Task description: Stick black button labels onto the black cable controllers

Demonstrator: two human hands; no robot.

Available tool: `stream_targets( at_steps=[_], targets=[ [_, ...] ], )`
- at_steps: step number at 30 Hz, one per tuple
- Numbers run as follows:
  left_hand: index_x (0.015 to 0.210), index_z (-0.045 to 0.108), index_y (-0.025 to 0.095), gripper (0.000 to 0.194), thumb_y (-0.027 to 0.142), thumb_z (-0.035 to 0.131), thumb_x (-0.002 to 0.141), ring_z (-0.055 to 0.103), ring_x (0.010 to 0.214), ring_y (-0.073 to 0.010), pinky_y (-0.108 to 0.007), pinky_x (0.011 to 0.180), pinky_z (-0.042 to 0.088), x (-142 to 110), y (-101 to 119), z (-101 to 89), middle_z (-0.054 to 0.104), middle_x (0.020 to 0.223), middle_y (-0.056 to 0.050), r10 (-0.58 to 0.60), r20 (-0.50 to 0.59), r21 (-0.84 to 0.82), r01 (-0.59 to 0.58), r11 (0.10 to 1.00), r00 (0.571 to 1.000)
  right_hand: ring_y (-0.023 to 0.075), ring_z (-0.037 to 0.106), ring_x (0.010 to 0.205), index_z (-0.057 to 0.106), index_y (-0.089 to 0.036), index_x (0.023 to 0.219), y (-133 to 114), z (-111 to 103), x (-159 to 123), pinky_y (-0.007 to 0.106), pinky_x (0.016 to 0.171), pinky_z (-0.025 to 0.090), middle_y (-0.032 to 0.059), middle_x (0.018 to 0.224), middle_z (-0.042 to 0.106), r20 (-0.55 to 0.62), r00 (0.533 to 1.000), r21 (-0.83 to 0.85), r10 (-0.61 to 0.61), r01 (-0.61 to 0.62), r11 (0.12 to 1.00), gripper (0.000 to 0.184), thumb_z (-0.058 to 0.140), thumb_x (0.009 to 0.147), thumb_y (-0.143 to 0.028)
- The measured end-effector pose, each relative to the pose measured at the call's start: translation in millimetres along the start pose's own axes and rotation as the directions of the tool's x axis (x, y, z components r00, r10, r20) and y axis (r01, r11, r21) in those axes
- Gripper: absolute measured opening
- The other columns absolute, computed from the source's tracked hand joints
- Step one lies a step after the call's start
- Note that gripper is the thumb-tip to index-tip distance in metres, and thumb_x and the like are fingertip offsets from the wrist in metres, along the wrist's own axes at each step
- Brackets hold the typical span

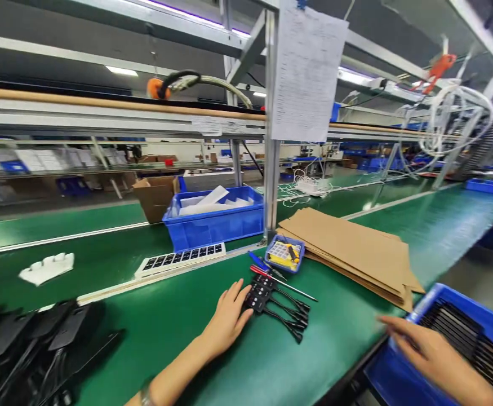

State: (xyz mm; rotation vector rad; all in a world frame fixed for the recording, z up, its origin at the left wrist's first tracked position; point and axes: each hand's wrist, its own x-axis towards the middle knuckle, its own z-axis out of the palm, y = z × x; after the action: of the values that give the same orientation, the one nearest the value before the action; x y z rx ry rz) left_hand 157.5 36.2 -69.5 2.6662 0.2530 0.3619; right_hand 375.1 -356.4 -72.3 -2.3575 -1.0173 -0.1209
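My left hand (228, 317) rests on the green table with its fingers stretched out. Its thumb and fingertips touch the near-left edge of several small black modules (260, 294), laid in a row with short black cables (291, 321) running off to the right. Past them lies a screwdriver (286, 285) with a red handle. On the right, my right hand (421, 344) hangs over the near rim of a blue bin (430, 299), slightly smeared by motion. Its fingers are extended and nothing shows in them. Flat black parts (461, 332) stand packed in rows inside this bin.
Brown cardboard sheets (351, 248) are stacked behind the bin. A small blue tray (286, 254) sits by the metal post (271, 169). Black cabled devices (30, 338) pile up at left. Beyond are a white glove (48, 269) and a blue crate (216, 225).
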Motion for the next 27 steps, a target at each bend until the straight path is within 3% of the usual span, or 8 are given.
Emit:
stream_targets(
  at_steps=[4,7,11,14,17,21,24,27],
  targets=[
    [0.122,0.05,0.02,0.039,0.034,0.053,0.086,0.053,0.111,-0.0263,-0.045,0.096,0.041,15.2,-7.6,1.4,0.059,0.12,-0.01,-0.029,-0.03,-0.08,0.026,0.996,0.999,0.0218,0.061,0.08,0.062,-0.024,0.086,-132.6,67.7,71.2,0.036,0.073,0.049,0.0068,0.084,0.062,0.202,0.952,0.037,-0.231,0.228,0.973,0.029,0.034,0.09,-0.028],
    [0.111,0.055,0.022,0.034,0.033,0.062,0.08,0.055,0.1,-0.0242,-0.041,0.088,0.045,14.7,-12.0,4.8,0.062,0.107,-0.007,-0.046,-0.056,-0.113,0.039,0.993,0.997,0.0222,0.059,0.082,0.06,-0.02,0.083,-180.2,105.9,94.5,0.036,0.075,0.048,0.0073,0.087,0.059,0.217,0.945,0.006,-0.243,0.248,0.969,0.019,0.042,0.088,-0.022],
    [0.123,0.047,0.025,0.054,0.021,0.067,0.073,0.054,0.101,-0.0204,-0.037,0.09,0.045,11.0,-17.0,5.3,0.054,0.111,-0.006,-0.034,-0.082,-0.169,0.02,0.985,0.996,0.0207,0.058,0.083,0.057,-0.019,0.078,-191.4,131.1,100.0,0.032,0.074,0.047,0.0054,0.086,0.059,0.225,0.942,0.015,-0.249,0.252,0.968,0.01,0.05,0.082,-0.013],
    [0.131,0.04,0.029,0.069,0.023,0.072,0.069,0.038,0.124,-0.0275,-0.047,0.104,0.033,10.8,-22.1,6.8,0.04,0.133,-0.01,0.042,-0.078,-0.182,-0.056,0.982,0.996,0.0167,0.059,0.08,0.056,-0.022,0.077,-188.5,135.1,102.0,0.026,0.07,0.047,0.0007,0.084,0.058,0.239,0.934,0.037,-0.266,0.265,0.963,0.01,0.052,0.083,-0.015],
    [0.115,0.053,0.029,0.048,0.025,0.071,0.071,0.027,0.133,-0.0314,-0.052,0.108,0.025,11.5,-25.8,8.3,0.036,0.138,-0.008,0.086,-0.012,-0.241,-0.086,0.967,0.996,0.02,0.058,0.082,0.056,-0.022,0.084,-181.9,138.3,110.7,0.031,0.073,0.047,0.0043,0.089,0.057,0.193,0.96,-0.009,-0.204,0.21,0.978,0.007,0.05,0.085,-0.018],
    [0.104,0.055,0.026,0.035,0.018,0.067,0.072,0.047,0.113,-0.0227,-0.039,0.098,0.04,11.9,-24.4,6.3,0.05,0.118,-0.004,0.077,0.007,-0.327,-0.07,0.942,0.997,0.0257,0.056,0.083,0.054,-0.02,0.08,-175.0,143.1,119.5,0.039,0.074,0.045,0.0079,0.085,0.056,0.148,0.979,-0.059,-0.142,0.152,0.987,0.008,0.05,0.082,-0.013],
    [0.112,0.051,0.026,0.049,0.017,0.07,0.068,0.05,0.104,-0.0197,-0.035,0.092,0.044,12.5,-23.4,5.3,0.049,0.111,-0.004,0.096,-0.032,-0.392,-0.101,0.914,0.995,0.0235,0.055,0.081,0.053,-0.021,0.078,-177.4,139.5,115.5,0.035,0.073,0.044,0.0052,0.083,0.058,0.17,0.965,0.0,-0.2,0.202,0.979,0.011,0.05,0.081,-0.011],
    [0.131,0.038,0.027,0.075,0.02,0.073,0.066,0.038,0.121,-0.0252,-0.044,0.104,0.034,14.1,-27.3,7.1,0.032,0.135,-0.01,0.115,-0.066,-0.384,-0.132,0.914,0.991,0.0215,0.055,0.081,0.053,-0.022,0.078,-181.9,132.0,108.6,0.033,0.073,0.043,0.0031,0.083,0.06,0.184,0.953,0.073,-0.239,0.229,0.971,0.014,0.047,0.082,-0.01]
  ],
)
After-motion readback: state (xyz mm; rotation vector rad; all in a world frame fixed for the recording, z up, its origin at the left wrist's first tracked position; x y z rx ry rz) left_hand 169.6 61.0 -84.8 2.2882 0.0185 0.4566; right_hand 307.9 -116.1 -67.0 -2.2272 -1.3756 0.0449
